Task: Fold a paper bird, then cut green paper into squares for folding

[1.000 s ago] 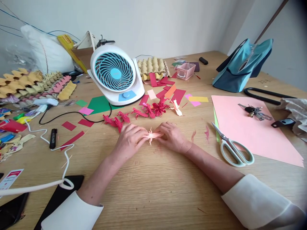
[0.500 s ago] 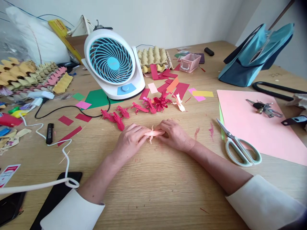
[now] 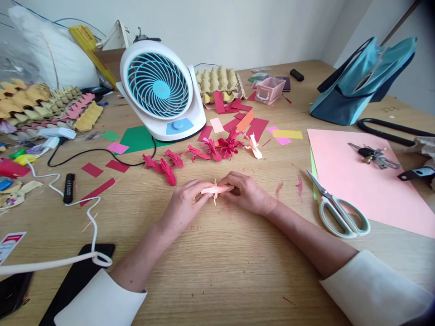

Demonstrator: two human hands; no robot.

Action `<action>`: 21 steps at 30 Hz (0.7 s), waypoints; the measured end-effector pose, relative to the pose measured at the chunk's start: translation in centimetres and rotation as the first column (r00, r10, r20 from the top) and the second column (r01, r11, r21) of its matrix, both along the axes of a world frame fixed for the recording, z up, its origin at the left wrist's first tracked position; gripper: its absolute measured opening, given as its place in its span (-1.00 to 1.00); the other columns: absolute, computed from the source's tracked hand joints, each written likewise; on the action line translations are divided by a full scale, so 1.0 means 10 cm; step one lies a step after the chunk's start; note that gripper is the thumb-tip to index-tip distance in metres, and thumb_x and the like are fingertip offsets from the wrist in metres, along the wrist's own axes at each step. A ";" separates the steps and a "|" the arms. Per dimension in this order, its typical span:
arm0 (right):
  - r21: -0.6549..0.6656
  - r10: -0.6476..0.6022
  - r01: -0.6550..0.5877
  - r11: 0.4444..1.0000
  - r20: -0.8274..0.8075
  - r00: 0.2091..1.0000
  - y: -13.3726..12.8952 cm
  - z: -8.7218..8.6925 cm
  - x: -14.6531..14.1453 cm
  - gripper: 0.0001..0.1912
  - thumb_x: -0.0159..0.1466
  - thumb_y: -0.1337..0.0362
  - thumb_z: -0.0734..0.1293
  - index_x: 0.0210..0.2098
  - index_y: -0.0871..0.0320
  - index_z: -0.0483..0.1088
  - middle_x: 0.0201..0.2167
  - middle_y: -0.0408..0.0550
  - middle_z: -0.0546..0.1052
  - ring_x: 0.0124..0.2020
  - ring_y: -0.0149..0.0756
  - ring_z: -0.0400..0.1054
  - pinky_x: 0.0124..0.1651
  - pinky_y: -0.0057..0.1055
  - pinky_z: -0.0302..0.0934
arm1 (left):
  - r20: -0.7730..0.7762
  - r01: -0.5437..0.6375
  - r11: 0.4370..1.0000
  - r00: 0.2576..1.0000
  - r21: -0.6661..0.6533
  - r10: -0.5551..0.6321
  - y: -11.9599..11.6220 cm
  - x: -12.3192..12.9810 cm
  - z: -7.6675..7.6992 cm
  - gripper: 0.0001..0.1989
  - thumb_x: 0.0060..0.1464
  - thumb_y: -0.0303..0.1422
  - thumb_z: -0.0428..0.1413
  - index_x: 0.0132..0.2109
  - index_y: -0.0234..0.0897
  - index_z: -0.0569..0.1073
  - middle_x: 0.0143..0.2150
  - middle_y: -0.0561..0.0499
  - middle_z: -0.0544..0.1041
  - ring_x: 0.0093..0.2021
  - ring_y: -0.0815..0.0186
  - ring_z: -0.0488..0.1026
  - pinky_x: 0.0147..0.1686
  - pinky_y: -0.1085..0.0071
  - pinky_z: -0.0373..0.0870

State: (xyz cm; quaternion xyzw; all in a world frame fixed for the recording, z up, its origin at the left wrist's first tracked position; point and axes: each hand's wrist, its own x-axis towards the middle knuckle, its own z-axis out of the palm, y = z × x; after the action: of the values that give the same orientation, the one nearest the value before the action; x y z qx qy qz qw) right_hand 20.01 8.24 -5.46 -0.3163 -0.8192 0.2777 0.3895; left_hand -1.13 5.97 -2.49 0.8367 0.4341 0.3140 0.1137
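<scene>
A small pale pink folded paper figure (image 3: 215,190), with thin points sticking out above and below, is held level just over the table. My left hand (image 3: 185,201) pinches its left end between thumb and fingers. At its right end, my right hand (image 3: 245,192) grips it the same way. Fingertips cover parts of both ends. Beyond the hands lies a row of crimson folded paper figures (image 3: 210,149), with a pale pink one (image 3: 253,146) at its right end. White-handled scissors (image 3: 340,206) rest open to the right.
A white and blue fan (image 3: 159,90) stands behind the row. Pink paper sheets (image 3: 370,181) carry a bunch of keys (image 3: 375,155). Paper pieces (image 3: 256,129), egg trays (image 3: 217,81), a blue bag (image 3: 360,86), a black marker (image 3: 69,188) and a white cable (image 3: 92,226) lie around.
My left fingers have shifted slightly on the paper figure, leaving more of its left end showing. The right hand keeps its grip; the view has moved very little.
</scene>
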 end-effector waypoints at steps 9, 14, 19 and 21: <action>-0.092 -0.055 0.049 0.995 -0.059 0.997 -0.04 0.03 -0.03 -0.86 0.21 0.42 0.35 -0.22 0.15 0.46 -0.27 -0.05 0.55 -0.27 -0.34 0.44 -0.19 -0.41 0.29 | 0.106 -0.023 0.998 0.994 -0.063 0.029 -0.05 0.07 -0.02 -0.86 0.17 -0.45 0.15 -0.13 -0.20 0.53 -0.17 0.00 0.62 -0.18 0.28 0.55 -0.18 0.37 0.44; -0.053 -0.076 0.072 0.996 -0.072 0.994 -0.07 0.02 -0.06 -0.82 0.21 0.45 0.32 -0.20 0.15 0.44 -0.24 -0.03 0.53 -0.25 -0.32 0.43 -0.17 -0.39 0.29 | 0.160 -0.045 0.993 0.985 -0.113 0.063 -0.06 0.09 -0.04 -0.88 0.15 -0.42 0.18 -0.15 -0.20 0.54 -0.19 0.03 0.62 -0.21 0.32 0.55 -0.20 0.40 0.45; -0.021 -0.070 0.069 0.997 -0.067 0.995 -0.07 0.01 -0.06 -0.82 0.20 0.46 0.33 -0.21 0.16 0.43 -0.26 -0.03 0.52 -0.27 -0.32 0.42 -0.17 -0.38 0.29 | 0.143 -0.014 0.995 0.989 -0.094 0.027 -0.05 0.07 -0.04 -0.87 0.15 -0.45 0.17 -0.14 -0.19 0.54 -0.18 0.02 0.62 -0.18 0.31 0.54 -0.17 0.39 0.43; -0.021 -0.053 0.052 0.998 -0.078 0.996 -0.07 0.01 -0.06 -0.83 0.21 0.45 0.32 -0.21 0.15 0.43 -0.26 -0.04 0.52 -0.25 -0.32 0.43 -0.16 -0.39 0.29 | 0.132 0.008 0.997 0.991 -0.073 0.002 -0.04 0.06 -0.04 -0.87 0.16 -0.44 0.15 -0.14 -0.20 0.54 -0.17 0.01 0.62 -0.16 0.30 0.54 -0.16 0.39 0.43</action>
State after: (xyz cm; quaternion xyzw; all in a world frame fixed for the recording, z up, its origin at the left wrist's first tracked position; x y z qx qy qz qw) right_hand 19.39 7.56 -5.41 -0.3303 -0.7921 0.2871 0.4255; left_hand -0.53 5.59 -2.88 0.8099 0.4355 0.3525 0.1733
